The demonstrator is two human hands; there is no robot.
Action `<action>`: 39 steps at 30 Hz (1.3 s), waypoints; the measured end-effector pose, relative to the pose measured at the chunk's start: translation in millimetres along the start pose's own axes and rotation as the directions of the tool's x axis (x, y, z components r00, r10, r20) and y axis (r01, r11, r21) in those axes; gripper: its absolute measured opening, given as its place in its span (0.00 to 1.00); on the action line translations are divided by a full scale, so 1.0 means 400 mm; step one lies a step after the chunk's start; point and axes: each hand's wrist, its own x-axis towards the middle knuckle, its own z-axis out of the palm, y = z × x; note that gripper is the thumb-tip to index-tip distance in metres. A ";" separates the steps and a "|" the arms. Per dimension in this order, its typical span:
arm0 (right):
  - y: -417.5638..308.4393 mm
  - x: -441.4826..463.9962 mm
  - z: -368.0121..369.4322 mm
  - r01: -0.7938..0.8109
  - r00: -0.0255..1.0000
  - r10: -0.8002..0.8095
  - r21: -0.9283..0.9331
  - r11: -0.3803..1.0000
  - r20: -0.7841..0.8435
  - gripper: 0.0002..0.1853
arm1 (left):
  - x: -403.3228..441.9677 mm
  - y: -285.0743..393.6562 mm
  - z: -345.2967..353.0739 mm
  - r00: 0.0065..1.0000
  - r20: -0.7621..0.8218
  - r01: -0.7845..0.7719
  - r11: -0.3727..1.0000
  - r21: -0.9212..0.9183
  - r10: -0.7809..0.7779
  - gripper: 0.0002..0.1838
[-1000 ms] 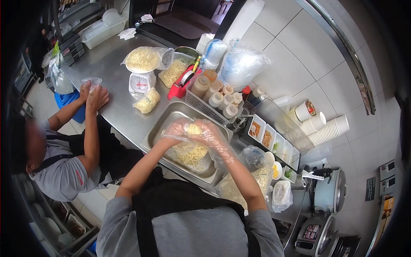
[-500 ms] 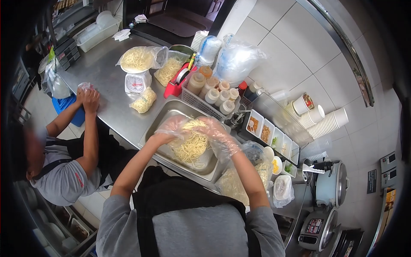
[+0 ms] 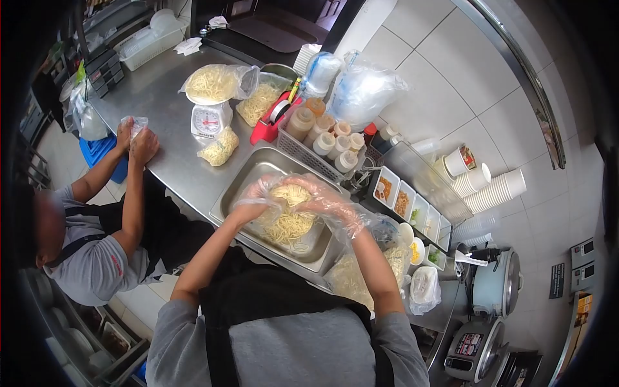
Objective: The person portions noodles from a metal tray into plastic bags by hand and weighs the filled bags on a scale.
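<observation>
A steel tray on the counter holds pale noodles. My left hand, in a clear plastic glove, is curved round the left side of a clump of noodles above the tray. On the clump's other side, my right hand, also gloved, has its fingers closed over it. Loose strands lie below on the tray's bottom. Behind the tray are a tied bag of noodles and a white scale carrying a bag of noodles.
At the left, a co-worker holds a small plastic bag. A basket of bottles, a red tape dispenser and topping containers stand beyond the tray. Right of my arm are a bagged tub and cookers.
My hands have stayed over the tray and shifted round the noodles, with the clump now gathered between them. The co-worker's hands have moved slightly apart round the small bag.
</observation>
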 end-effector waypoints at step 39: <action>0.062 -0.050 0.091 -0.107 0.897 0.303 0.508 0.855 -0.321 0.33 | 0.068 -0.193 -0.032 0.875 0.037 0.480 0.855 -0.196 -0.483 0.36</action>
